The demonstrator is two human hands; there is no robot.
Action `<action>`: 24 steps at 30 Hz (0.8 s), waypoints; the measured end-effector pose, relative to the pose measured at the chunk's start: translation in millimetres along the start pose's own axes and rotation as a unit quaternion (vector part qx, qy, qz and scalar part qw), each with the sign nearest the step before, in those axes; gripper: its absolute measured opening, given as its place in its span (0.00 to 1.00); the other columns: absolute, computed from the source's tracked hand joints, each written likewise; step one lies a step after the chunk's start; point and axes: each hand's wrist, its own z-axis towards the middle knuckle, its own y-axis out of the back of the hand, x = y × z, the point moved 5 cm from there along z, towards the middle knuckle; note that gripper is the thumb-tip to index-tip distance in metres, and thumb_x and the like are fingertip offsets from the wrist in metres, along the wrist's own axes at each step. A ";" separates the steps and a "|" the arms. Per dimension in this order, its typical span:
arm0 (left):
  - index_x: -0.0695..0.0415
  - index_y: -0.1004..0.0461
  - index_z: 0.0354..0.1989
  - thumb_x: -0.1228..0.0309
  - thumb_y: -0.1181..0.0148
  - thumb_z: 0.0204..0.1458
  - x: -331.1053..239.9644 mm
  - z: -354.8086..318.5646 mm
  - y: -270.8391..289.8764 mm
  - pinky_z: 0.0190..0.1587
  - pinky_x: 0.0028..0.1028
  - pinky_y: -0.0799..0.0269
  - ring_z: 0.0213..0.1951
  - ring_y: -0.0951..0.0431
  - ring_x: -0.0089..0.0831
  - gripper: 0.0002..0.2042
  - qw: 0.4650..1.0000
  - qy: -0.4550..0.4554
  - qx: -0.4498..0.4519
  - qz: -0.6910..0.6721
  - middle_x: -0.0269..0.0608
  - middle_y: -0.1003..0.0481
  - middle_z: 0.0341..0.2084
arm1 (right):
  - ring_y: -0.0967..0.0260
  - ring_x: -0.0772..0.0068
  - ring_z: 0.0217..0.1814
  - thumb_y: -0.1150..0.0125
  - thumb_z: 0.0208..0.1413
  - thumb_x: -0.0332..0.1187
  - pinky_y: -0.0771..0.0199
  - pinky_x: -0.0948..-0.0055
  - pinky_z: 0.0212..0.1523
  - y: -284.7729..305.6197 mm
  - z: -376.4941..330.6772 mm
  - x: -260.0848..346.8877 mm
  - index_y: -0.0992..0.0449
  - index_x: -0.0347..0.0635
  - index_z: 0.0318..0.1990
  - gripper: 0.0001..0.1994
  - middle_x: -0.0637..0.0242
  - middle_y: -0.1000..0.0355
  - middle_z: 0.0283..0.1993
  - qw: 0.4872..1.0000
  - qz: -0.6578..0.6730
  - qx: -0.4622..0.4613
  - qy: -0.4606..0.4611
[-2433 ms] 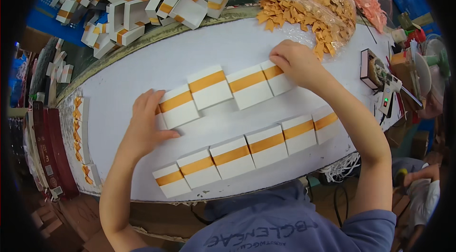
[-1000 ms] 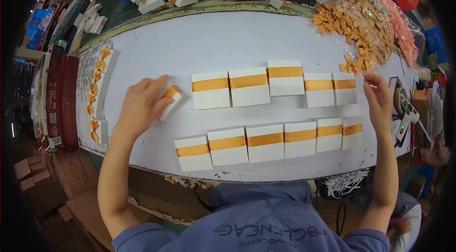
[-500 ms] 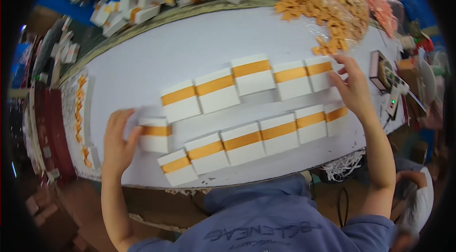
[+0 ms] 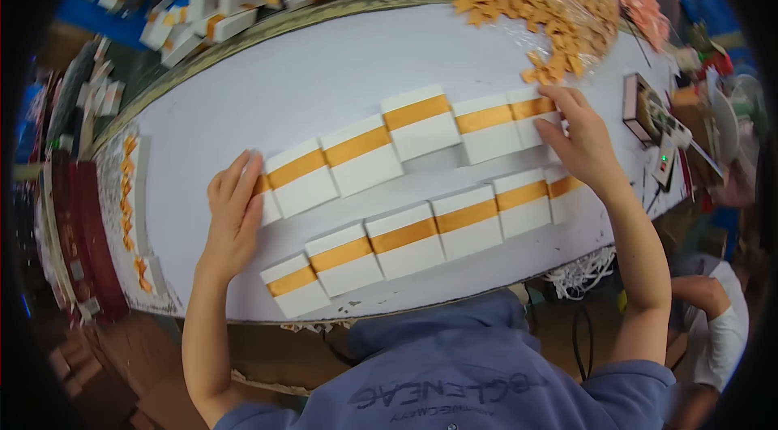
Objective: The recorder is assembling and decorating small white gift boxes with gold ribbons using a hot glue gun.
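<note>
The person wears a slate-blue hooded sweatshirt that fills the lower middle of the frame, its hood bunched in soft folds at the neck and a line of darker printed lettering running across the chest. Its sleeves are pushed up to about the elbows, so both forearms are bare. The left hand and right hand are bare too, with no gloves.

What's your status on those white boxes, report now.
Left hand flat on end box of far row. Right hand pressing that row's other end. Near row untouched. Bag of orange pieces beside right hand.
</note>
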 end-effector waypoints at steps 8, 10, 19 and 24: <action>0.58 0.41 0.59 0.76 0.56 0.52 -13.8 -17.1 -5.6 0.62 0.36 0.58 0.60 0.49 0.44 0.23 0.998 -0.007 0.059 -0.024 0.46 0.47 0.61 | 0.33 0.54 0.41 0.42 0.47 0.32 0.32 0.67 0.42 9.3 -24.4 -1.6 0.32 0.41 0.47 0.18 0.55 0.33 0.44 1.000 0.000 0.011 -0.017; 0.57 0.44 0.61 0.70 0.53 0.52 -13.8 -28.1 1.3 0.64 0.38 0.62 0.64 0.57 0.47 0.25 0.999 0.022 0.010 -0.033 0.49 0.53 0.63 | 0.36 0.52 0.49 0.40 0.46 0.33 0.35 0.64 0.48 10.6 -36.9 -8.1 0.33 0.41 0.50 0.21 0.53 0.35 0.50 0.999 0.014 -0.013 -0.043; 0.61 0.50 0.62 0.63 0.47 0.48 -46.1 -60.4 -43.1 0.64 0.43 0.65 0.66 0.65 0.54 0.33 0.998 -0.007 -0.021 -0.057 0.62 0.65 0.64 | 0.52 0.41 0.63 0.39 0.43 0.46 0.51 0.52 0.60 -16.3 -71.2 10.9 0.35 0.49 0.56 0.30 0.52 0.47 0.63 0.987 -0.147 -0.047 0.044; 0.62 0.49 0.62 0.67 0.48 0.46 -81.3 -48.6 -72.1 0.63 0.46 0.66 0.65 0.64 0.58 0.33 0.995 -0.040 -0.031 -0.089 0.63 0.63 0.64 | 0.52 0.39 0.63 0.39 0.43 0.43 0.51 0.52 0.60 2.2 -77.7 -42.1 0.34 0.47 0.55 0.28 0.52 0.44 0.61 0.990 -0.116 -0.079 0.017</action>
